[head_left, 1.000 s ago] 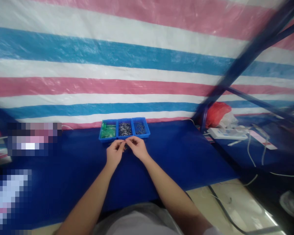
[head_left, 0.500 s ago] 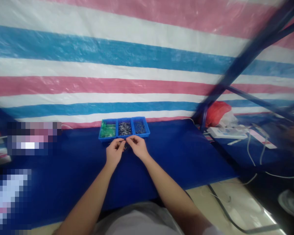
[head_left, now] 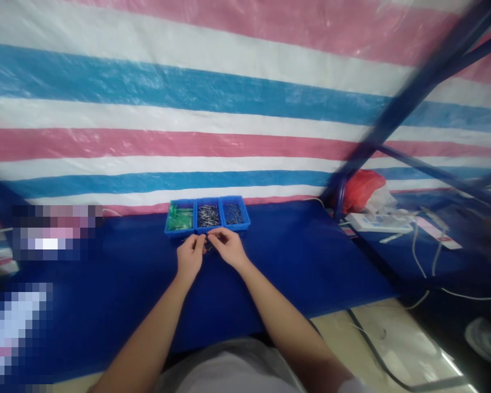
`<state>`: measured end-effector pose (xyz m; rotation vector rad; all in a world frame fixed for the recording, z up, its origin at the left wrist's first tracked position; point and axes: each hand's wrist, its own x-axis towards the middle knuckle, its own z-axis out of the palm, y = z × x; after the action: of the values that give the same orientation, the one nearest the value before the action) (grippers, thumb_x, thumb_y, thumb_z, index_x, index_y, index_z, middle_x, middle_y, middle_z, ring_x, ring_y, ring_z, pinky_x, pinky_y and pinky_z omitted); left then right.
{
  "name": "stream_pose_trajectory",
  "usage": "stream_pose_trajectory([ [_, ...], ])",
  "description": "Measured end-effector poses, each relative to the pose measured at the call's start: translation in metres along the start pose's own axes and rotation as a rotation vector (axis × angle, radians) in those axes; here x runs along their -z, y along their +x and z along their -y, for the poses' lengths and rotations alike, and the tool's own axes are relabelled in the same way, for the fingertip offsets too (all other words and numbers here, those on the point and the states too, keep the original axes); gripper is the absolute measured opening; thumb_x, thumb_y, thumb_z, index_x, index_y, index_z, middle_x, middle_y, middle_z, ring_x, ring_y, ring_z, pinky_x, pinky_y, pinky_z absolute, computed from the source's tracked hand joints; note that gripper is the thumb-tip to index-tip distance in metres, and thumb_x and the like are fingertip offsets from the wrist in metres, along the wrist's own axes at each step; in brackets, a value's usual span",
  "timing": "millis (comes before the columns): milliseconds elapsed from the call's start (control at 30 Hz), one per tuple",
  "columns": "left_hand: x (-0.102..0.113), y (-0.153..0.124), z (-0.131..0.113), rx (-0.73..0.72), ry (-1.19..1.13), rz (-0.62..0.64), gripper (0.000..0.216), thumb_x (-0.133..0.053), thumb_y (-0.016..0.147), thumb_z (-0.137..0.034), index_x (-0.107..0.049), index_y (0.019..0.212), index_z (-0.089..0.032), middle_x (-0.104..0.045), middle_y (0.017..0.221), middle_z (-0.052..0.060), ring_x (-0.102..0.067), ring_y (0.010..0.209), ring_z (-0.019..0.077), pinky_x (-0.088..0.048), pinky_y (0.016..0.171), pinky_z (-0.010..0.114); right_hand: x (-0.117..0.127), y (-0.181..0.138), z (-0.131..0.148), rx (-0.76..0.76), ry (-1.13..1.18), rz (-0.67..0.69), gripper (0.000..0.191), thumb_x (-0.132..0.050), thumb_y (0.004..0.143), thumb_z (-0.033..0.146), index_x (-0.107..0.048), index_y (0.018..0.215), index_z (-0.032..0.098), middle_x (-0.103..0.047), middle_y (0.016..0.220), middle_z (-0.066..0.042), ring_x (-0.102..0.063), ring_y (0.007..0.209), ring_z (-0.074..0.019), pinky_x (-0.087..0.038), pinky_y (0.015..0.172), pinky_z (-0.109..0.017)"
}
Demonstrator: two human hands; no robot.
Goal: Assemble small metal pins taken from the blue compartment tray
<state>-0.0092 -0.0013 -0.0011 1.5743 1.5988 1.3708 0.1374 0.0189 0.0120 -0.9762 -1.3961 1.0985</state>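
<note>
My left hand (head_left: 190,255) and my right hand (head_left: 228,246) meet just in front of three joined blue bins. The fingers of both are pinched close together, and what lies between the fingertips is too small to make out. Thin dark metal pieces (head_left: 209,246) show on the table between and under the hands. Of the bins, the left bin (head_left: 166,225) holds green pieces (head_left: 180,218). Many silvery screw-like pieces (head_left: 208,215) fill the middle one. Fewer thin metal pieces (head_left: 233,214) lie in the right one.
A blue-covered table (head_left: 306,262) spreads around my arms. Behind it hangs a striped plastic sheet (head_left: 229,131). Blue metal posts (head_left: 396,109) slant up at the right. Beyond them are a red bag (head_left: 362,188), a white box (head_left: 376,222) and loose cables (head_left: 415,256).
My right fingertips have shifted slightly left and closer to my left fingers. The bins and the rest of the scene stay as they were.
</note>
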Motion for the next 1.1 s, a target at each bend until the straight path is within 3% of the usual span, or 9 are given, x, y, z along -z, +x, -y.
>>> stream_pose_trajectory([
  [133,0.0004,-0.0001,0.0003,-0.012,0.003,-0.018,0.041,-0.053,0.095,-0.048,-0.060,0.066,-0.020,-0.061,0.059,-0.001,-0.057,0.057,0.0135,-0.045,0.063,0.025,0.0008,-0.0020,0.0016,0.069,-0.133,0.028,0.019,-0.067,0.086,0.037,-0.075,0.094,0.022,-0.075,0.091,-0.005,-0.068,0.079,-0.0191,-0.052,0.069,-0.030],
  [233,-0.0005,0.0003,0.0018,0.017,-0.069,-0.016,0.034,-0.053,0.094,-0.047,-0.066,0.079,-0.020,-0.062,0.061,-0.001,-0.059,0.058,0.0137,-0.047,0.062,0.025,0.0003,-0.0037,0.0025,0.090,-0.177,0.057,0.017,-0.065,0.087,0.034,-0.073,0.094,0.022,-0.074,0.088,-0.004,-0.068,0.078,-0.0186,-0.051,0.069,-0.030],
  [400,-0.0043,0.0012,0.0060,0.033,-0.159,0.020,0.031,-0.062,0.088,-0.048,-0.070,0.097,-0.019,-0.065,0.067,0.000,-0.061,0.060,0.0143,-0.050,0.063,0.026,-0.0016,-0.0035,-0.0011,0.035,-0.089,0.049,0.015,-0.065,0.085,0.035,-0.066,0.090,0.021,-0.073,0.085,-0.003,-0.070,0.079,-0.0190,-0.053,0.073,-0.031],
  [533,-0.0056,0.0004,0.0075,-0.023,-0.139,0.037,0.031,-0.065,0.086,-0.045,-0.071,0.102,-0.020,-0.064,0.066,-0.001,-0.062,0.061,0.0138,-0.051,0.064,0.025,-0.0019,0.0001,-0.0064,-0.063,0.063,0.038,0.020,-0.067,0.082,0.040,-0.060,0.086,0.022,-0.069,0.073,0.000,-0.068,0.067,-0.0178,-0.054,0.066,-0.030],
  [667,-0.0052,-0.0008,0.0057,-0.066,-0.079,0.053,0.029,-0.067,0.084,-0.044,-0.071,0.101,-0.021,-0.063,0.064,-0.002,-0.059,0.059,0.0127,-0.049,0.063,0.025,-0.0020,0.0026,-0.0067,-0.142,0.138,0.016,0.026,-0.068,0.080,0.047,-0.059,0.083,0.022,-0.065,0.065,0.001,-0.063,0.059,-0.0168,-0.051,0.059,-0.029],
  [833,-0.0045,-0.0004,0.0024,-0.048,-0.025,0.031,0.026,-0.063,0.087,-0.043,-0.072,0.099,-0.021,-0.066,0.066,-0.001,-0.063,0.062,0.0140,-0.050,0.065,0.025,-0.0033,0.0029,-0.0047,-0.150,0.156,0.009,0.025,-0.069,0.078,0.046,-0.062,0.083,0.022,-0.067,0.070,0.000,-0.065,0.065,-0.0179,-0.054,0.063,-0.030],
  [1100,-0.0044,0.0006,0.0029,-0.044,-0.035,0.043,0.028,-0.059,0.091,-0.044,-0.071,0.098,-0.021,-0.064,0.062,-0.002,-0.062,0.057,0.0141,-0.049,0.064,0.026,0.0009,0.0018,-0.0057,-0.058,0.050,0.039,0.018,-0.065,0.083,0.039,-0.063,0.081,0.021,-0.068,0.076,0.000,-0.064,0.070,-0.0166,-0.052,0.068,-0.028],
])
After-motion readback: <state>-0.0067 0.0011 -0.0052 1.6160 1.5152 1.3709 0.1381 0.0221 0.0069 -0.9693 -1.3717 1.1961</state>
